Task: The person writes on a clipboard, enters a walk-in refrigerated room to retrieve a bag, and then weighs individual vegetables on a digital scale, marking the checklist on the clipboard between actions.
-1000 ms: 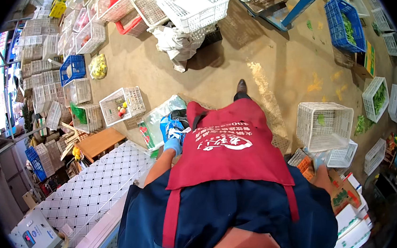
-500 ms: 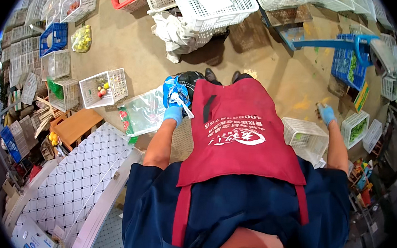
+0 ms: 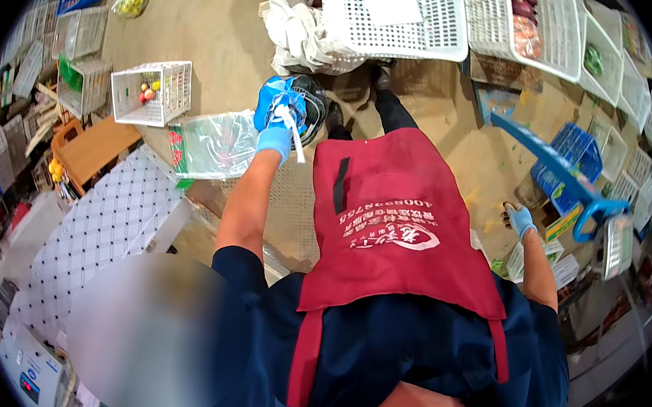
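My left hand (image 3: 273, 141), in a blue glove, is closed round the gathered neck of a bulging blue-and-black plastic bag (image 3: 272, 96) with white ties hanging from it. What the bag holds is hidden. Just left of it lies a flat clear plastic bag (image 3: 226, 144) with a green and red edge. My right hand (image 3: 521, 220), gloved in blue with dark fingertips, hangs out to the right side. Its fingers are apart and nothing shows in them. A white crate with greens (image 3: 518, 259) stands below that hand.
A white crate (image 3: 171, 95) with red and yellow round produce stands at left. Ahead, a perforated white basket (image 3: 443, 20) carries a paper sheet, beside a bunched white cloth (image 3: 298, 34). A blue trolley handle (image 3: 547, 161) slants across at right near a blue crate (image 3: 589, 161).
The view has shifted; the white basket ahead now looks nearer, and the trolley handle slants downward. My left hand still grips the bag. My right hand sits lower in the picture.
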`<state>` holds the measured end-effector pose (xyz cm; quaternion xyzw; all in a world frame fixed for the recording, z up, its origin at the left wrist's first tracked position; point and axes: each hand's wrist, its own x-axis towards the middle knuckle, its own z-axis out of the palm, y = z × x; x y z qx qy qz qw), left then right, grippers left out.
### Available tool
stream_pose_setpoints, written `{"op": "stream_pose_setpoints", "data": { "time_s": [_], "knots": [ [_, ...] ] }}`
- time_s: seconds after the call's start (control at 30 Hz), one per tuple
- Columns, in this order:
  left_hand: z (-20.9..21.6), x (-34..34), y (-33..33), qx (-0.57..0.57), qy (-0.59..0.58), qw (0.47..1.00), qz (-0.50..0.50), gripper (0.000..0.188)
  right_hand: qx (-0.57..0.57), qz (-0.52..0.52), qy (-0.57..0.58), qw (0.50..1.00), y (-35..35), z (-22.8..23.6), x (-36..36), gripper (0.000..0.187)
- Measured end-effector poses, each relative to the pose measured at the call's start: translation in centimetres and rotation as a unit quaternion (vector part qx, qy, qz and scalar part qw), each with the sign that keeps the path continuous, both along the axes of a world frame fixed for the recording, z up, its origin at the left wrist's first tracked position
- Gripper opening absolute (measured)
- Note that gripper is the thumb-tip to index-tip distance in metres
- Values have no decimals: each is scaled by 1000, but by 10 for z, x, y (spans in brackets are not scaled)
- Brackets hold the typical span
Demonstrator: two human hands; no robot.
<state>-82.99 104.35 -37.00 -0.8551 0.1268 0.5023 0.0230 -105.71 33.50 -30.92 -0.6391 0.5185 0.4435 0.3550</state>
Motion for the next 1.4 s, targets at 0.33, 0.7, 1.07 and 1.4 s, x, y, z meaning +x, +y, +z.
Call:
{"op": "stream_pose_setpoints", "data": {
  "time_s": [0.33, 0.7, 1.07, 1.4],
  "knots": [
    [-20, 61, -47, 13, -45, 991, 129, 26, 36, 138, -143, 979, 99, -19, 217, 26],
    [-41, 59, -52, -102, -270, 946, 150, 12, 175, 465, -405, 767, 416, -78, 327, 51],
    [-43, 40, -63, -115, -316, 903, 268, 21, 174, 505, -237, 812, 499, -136, 360, 35],
    [-67, 73, -77, -1, -200, 807, 555, 33, 181, 479, -225, 829, 497, -118, 357, 36]
  ]
}}
